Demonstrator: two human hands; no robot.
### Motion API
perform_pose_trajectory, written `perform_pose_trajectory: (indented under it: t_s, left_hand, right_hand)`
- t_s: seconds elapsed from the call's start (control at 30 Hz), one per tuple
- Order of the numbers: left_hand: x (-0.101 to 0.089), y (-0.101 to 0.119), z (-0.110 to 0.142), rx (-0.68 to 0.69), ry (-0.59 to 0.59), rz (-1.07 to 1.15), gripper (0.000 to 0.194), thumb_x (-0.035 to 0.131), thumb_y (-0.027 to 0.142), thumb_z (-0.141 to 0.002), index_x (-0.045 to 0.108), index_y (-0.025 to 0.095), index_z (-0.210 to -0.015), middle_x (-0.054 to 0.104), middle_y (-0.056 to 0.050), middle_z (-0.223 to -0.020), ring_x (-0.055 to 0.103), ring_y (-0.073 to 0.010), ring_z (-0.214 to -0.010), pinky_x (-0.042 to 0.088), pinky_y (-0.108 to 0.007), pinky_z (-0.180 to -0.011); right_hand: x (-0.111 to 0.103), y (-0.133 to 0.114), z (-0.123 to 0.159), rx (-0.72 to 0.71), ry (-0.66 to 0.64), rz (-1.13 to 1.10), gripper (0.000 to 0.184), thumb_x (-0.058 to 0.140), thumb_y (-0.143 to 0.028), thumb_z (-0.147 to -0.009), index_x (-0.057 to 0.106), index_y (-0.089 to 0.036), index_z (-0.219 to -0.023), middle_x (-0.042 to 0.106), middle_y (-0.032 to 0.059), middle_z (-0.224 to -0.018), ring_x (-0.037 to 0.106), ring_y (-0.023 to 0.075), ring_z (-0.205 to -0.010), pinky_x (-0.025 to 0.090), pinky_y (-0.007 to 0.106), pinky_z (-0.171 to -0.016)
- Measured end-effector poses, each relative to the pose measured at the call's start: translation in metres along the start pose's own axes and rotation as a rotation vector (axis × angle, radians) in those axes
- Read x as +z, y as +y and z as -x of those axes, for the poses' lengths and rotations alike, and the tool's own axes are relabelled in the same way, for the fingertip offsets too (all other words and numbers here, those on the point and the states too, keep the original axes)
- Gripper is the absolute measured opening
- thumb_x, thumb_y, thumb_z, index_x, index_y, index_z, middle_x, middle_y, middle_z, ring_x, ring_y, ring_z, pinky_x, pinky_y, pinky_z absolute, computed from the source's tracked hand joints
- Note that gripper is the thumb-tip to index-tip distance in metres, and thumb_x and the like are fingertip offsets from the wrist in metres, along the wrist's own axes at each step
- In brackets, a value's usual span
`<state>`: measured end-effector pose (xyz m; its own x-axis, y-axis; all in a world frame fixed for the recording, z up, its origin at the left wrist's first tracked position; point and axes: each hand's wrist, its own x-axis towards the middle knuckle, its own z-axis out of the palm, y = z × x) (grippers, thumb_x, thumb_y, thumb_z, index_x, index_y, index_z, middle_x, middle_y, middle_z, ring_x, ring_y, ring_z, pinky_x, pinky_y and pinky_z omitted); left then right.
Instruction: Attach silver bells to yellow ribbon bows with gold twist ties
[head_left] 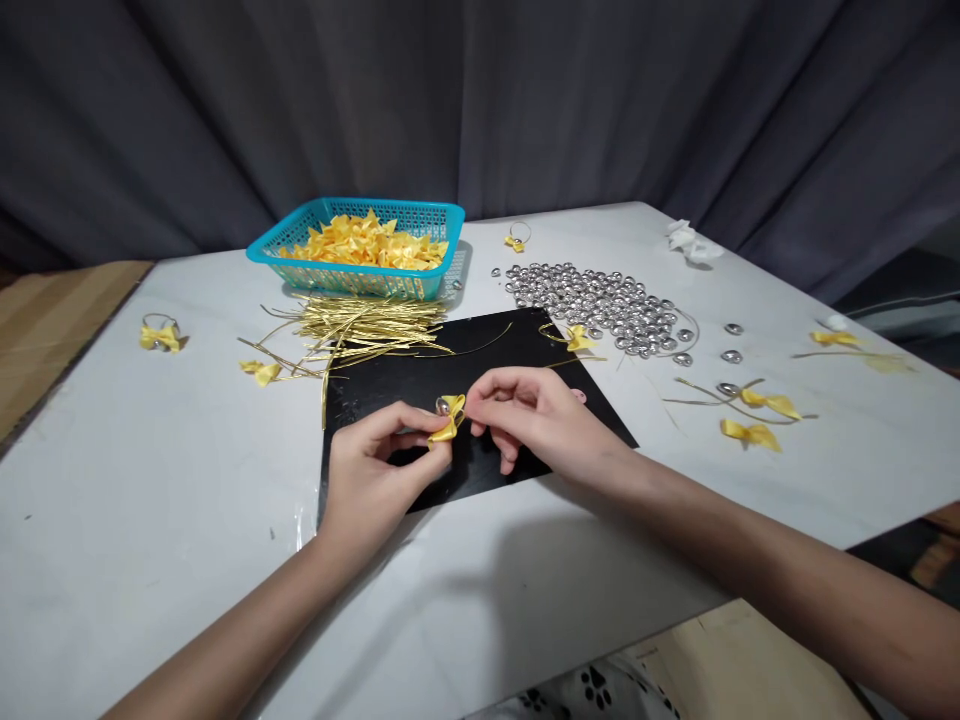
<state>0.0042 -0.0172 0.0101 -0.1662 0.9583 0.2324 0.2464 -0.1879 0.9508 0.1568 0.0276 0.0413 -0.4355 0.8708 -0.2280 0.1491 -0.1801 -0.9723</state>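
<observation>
Above a black board (375,400), my left hand (390,455) pinches a yellow ribbon bow (452,428) between thumb and fingers. A shiny silver bead (442,407) sits against that bow, by my left fingertips. My right hand (525,410) is closed in a pinch at the bow's right side. Whatever lies between its thumb and forefinger is too small to make out, perhaps the end of a thin tie. Just beyond the board lies a bundle of gold wire ties (375,322), with several loose strands reaching onto it.
A turquoise basket (259,250) of yellow bows stands at the back left. Many silver beads (600,295) are heaped right of centre. Finished-looking bows with wire loops lie at the far left (160,337) and back (515,243). Loose bows (750,434) and crumpled white tissue (691,240) lie right.
</observation>
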Motion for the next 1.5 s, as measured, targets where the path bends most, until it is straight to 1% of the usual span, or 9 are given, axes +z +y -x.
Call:
perform_pose_trajectory:
  t_s: [0.13,0.2,0.3,0.4,0.57,0.77,1.1,1.37,1.5]
  left_hand:
    - [0.001,0.001,0.0,0.025,0.007,0.016,0.012,0.067,0.008,-0.063,0.067,0.019,-0.065,0.071,0.002,-0.067,0.067,-0.0112,-0.065,0.056,-0.018,-0.065]
    - [0.001,0.001,0.0,0.032,0.018,0.017,0.011,0.067,0.008,-0.063,0.067,0.019,-0.065,0.071,0.002,-0.067,0.067,-0.0115,-0.065,0.056,-0.019,-0.064]
    - [0.001,0.001,-0.001,0.033,0.026,0.012,0.009,0.067,0.01,-0.064,0.067,0.019,-0.066,0.071,0.001,-0.067,0.067,-0.0122,-0.065,0.056,-0.02,-0.065]
    - [0.001,0.001,0.0,0.032,0.022,0.009,0.01,0.067,0.009,-0.064,0.067,0.019,-0.066,0.071,0.002,-0.067,0.067,-0.0121,-0.066,0.056,-0.019,-0.065]
    - [0.001,0.0,0.0,0.011,0.017,0.027,0.013,0.067,0.007,-0.062,0.066,0.019,-0.067,0.07,0.002,-0.068,0.066,-0.0104,-0.066,0.055,-0.016,-0.064]
    - [0.001,-0.001,-0.001,-0.003,-0.012,0.049,0.014,0.067,0.006,-0.062,0.065,0.018,-0.068,0.07,0.002,-0.068,0.066,-0.0107,-0.067,0.055,-0.017,-0.064]
    - [0.002,-0.002,-0.003,-0.02,-0.06,0.071,0.016,0.066,0.004,-0.061,0.067,0.017,-0.069,0.07,0.001,-0.07,0.064,-0.0092,-0.064,0.052,-0.013,-0.054]
    - [-0.001,-0.004,-0.003,0.05,-0.056,0.016,0.017,0.065,0.003,-0.06,0.069,0.017,-0.068,0.072,0.002,-0.068,0.062,-0.0065,-0.054,0.053,-0.012,-0.051]
    - [-0.002,-0.005,-0.004,0.143,-0.063,-0.06,0.017,0.065,0.003,-0.062,0.07,0.016,-0.071,0.072,0.002,-0.069,0.062,-0.0062,-0.052,0.053,-0.013,-0.052]
  right_hand:
    - [-0.001,0.0,-0.001,0.012,-0.031,-0.024,0.013,0.057,-0.023,-0.08,0.057,-0.013,-0.073,0.056,-0.0022,-0.066,0.043,0.002,-0.038,0.044,0.017,-0.036]
    - [-0.002,0.001,-0.002,0.016,-0.06,-0.007,0.015,0.064,-0.027,-0.076,0.058,-0.013,-0.075,0.056,-0.0024,-0.066,0.044,0.0021,-0.037,0.042,0.017,-0.034]
    - [-0.001,0.002,-0.002,0.029,-0.077,-0.005,0.017,0.07,-0.025,-0.071,0.058,-0.013,-0.073,0.056,-0.0033,-0.063,0.044,0.002,-0.036,0.041,0.016,-0.033]
    - [0.0,0.002,-0.002,0.032,-0.07,-0.033,0.015,0.069,-0.023,-0.072,0.058,-0.013,-0.072,0.057,-0.0035,-0.061,0.044,0.0015,-0.035,0.042,0.015,-0.033]
    - [-0.001,0.004,-0.004,0.048,-0.069,-0.117,0.022,0.073,-0.03,-0.068,0.059,-0.013,-0.072,0.057,-0.0035,-0.06,0.041,0.0014,-0.036,0.046,0.017,-0.035]
    - [-0.001,0.008,-0.005,0.052,-0.092,-0.211,0.023,0.071,-0.032,-0.069,0.057,-0.013,-0.068,0.054,-0.0054,-0.056,0.036,0.0008,-0.035,0.044,0.015,-0.033]
    - [0.0,0.011,-0.005,0.014,-0.086,-0.267,0.023,0.069,-0.032,-0.07,0.059,-0.013,-0.07,0.052,-0.0062,-0.056,0.036,0.0003,-0.036,0.042,0.014,-0.034]
    - [0.002,0.013,-0.005,-0.005,-0.09,-0.345,0.023,0.071,-0.03,-0.068,0.057,-0.012,-0.068,0.049,-0.0081,-0.051,0.033,-0.0002,-0.036,0.04,0.013,-0.033]
    - [0.001,0.011,-0.005,0.042,-0.116,-0.382,0.022,0.071,-0.029,-0.068,0.057,-0.012,-0.069,0.05,-0.0069,-0.054,0.034,0.0001,-0.037,0.04,0.013,-0.033]
